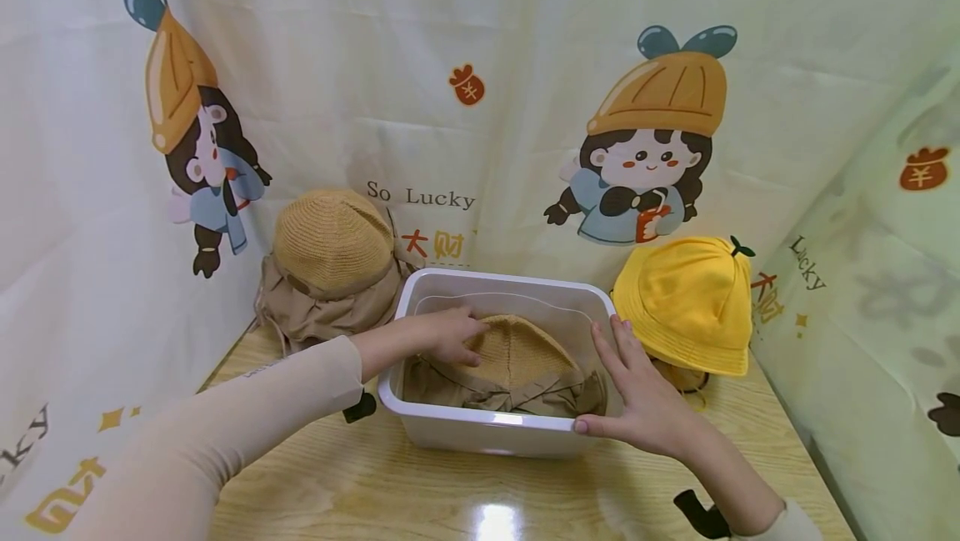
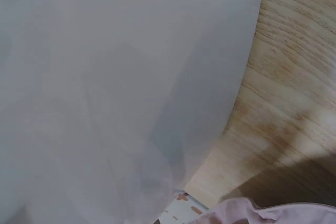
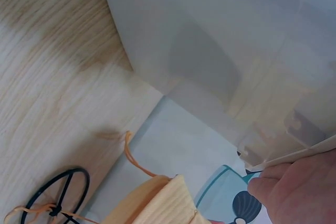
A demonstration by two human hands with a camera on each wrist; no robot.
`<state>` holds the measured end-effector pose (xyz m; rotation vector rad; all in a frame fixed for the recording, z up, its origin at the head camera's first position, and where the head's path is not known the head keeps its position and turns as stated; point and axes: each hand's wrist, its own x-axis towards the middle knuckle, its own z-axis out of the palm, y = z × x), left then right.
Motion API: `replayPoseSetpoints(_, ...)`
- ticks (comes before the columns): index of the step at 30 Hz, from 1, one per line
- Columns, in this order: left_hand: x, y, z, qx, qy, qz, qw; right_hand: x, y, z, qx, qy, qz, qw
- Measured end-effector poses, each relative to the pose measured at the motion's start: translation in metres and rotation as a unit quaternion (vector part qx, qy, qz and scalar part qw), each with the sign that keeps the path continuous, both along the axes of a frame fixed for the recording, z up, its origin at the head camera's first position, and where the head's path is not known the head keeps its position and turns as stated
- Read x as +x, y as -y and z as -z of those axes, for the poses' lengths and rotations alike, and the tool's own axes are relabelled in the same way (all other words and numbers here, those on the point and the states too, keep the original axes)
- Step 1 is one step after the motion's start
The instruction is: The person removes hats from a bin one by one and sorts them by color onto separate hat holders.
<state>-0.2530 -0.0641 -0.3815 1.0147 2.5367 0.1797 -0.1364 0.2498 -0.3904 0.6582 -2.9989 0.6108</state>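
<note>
A white plastic bin [image 1: 495,441] stands on the table between my two hands. Inside it lies a tan woven hat [image 1: 517,349] with brown cloth [image 1: 442,387] gathered around its base. My left hand [image 1: 452,336] reaches over the bin's left side, its fingers loosely extended at the hat's crown. My right hand [image 1: 647,403] lies spread along the right rim, thumb on the front corner. In the right wrist view, that hand [image 3: 304,187] rests at the bin's edge. The bin's wall [image 2: 126,77] fills most of the left wrist view, with the left hand hidden.
A second woven hat [image 1: 330,241] with a brown cloth flap sits behind the bin on the left. To the right is a yellow bucket hat [image 1: 686,299] with a green sprout, above a black wire stand [image 3: 63,195]. Printed curtains [image 1: 510,107] enclose the wooden table [image 1: 360,483].
</note>
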Motion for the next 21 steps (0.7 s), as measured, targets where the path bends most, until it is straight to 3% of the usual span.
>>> replayPoseSetpoints(3, -0.002, -0.002, 0.003, -0.005, -0.038, 0.023, 0.999, 0.0, 0.0, 0.001, 0.0, -0.001, 0.0, 1.0)
replayPoseSetpoints(7, -0.005, -0.002, 0.002, 0.033, -0.08, 0.032, 0.9957, 0.0, 0.0, 0.001, -0.001, -0.002, 0.0, 1.0)
replayPoseSetpoints(14, -0.009, 0.002, -0.002, 0.139, -0.118, 0.004, 0.9832, 0.0, 0.0, 0.0, -0.001, -0.002, -0.002, 1.0)
replayPoseSetpoints(21, -0.007, 0.002, -0.015, 0.176, -0.154, 0.001, 0.9724, -0.001, 0.0, 0.0, 0.003, 0.005, -0.001, 1.0)
